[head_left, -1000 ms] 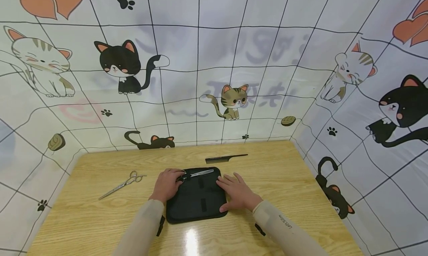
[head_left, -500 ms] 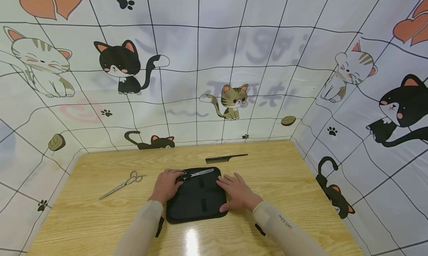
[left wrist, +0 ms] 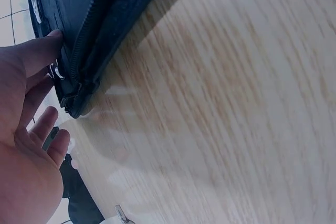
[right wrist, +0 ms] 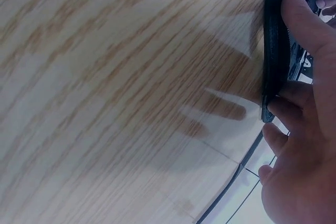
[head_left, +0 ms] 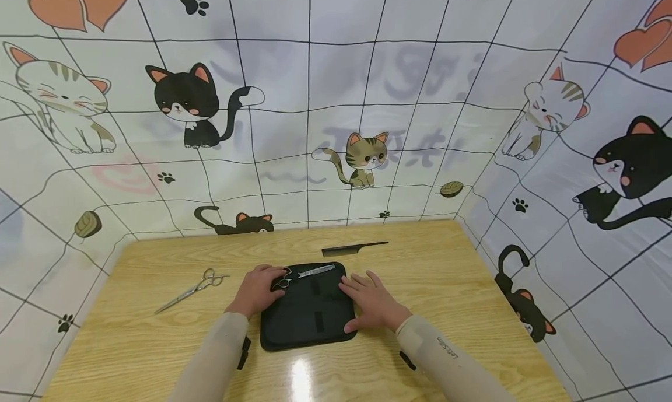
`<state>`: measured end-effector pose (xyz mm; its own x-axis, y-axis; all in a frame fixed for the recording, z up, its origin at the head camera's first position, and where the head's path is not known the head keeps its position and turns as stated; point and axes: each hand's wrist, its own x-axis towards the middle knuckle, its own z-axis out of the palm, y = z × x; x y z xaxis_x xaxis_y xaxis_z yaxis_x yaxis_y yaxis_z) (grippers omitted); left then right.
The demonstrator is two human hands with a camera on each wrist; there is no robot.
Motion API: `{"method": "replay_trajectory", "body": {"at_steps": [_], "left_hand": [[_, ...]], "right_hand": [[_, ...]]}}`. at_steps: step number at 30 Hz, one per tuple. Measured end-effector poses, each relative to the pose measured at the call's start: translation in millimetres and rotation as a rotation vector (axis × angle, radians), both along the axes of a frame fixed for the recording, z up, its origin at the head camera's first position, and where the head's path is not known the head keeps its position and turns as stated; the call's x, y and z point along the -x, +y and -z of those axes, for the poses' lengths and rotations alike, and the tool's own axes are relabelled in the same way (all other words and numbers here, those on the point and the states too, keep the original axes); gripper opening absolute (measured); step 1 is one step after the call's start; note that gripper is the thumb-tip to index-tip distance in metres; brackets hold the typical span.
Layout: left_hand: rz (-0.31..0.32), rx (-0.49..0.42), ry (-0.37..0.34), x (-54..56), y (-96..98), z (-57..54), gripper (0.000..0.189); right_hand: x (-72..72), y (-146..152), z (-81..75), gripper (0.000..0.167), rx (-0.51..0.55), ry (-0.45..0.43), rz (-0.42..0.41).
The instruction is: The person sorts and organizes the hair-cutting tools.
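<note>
A black zippered case lies flat on the table, with two dark straps on its upper face. One pair of silver scissors rests along its far edge, finger rings to the left. My left hand is at the case's upper left edge beside those rings. In the left wrist view its thumb touches the case by the zipper. My right hand rests on the right edge, fingers spread; in the right wrist view the thumb lies on the zipped rim.
Another pair of silver scissors lies on the wooden table to the left. Behind the case is a black tail comb. A cat-printed cloth hangs around the back and sides of the table.
My left hand has shifted slightly left, and the scissors' finger rings show more fully now. The right hand, case and comb stay in place.
</note>
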<state>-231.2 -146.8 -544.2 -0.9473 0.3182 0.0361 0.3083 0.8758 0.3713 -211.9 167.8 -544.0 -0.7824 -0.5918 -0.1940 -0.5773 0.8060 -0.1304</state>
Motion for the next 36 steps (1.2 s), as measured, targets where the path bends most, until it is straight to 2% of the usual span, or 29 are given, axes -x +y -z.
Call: {"method": "replay_trajectory", "body": {"at_steps": [9, 27, 36], "left_hand": [[-0.042, -0.060, -0.021, -0.9, -3.6, 2.2, 0.051], [-0.101, -0.077, -0.021, 0.4, -12.9, 3.7, 0.048], [-0.102, -0.075, 0.047, -3.6, -30.3, 4.2, 0.041]], "right_hand": [[-0.2, -1, -0.1, 0.103, 0.010, -0.016, 0.006], [-2.8, -3, -3.7, 0.104, 0.011, 0.003, 0.006], [-3.5, -1, -5.4, 0.100, 0.042, -0.010, 0.012]]}}
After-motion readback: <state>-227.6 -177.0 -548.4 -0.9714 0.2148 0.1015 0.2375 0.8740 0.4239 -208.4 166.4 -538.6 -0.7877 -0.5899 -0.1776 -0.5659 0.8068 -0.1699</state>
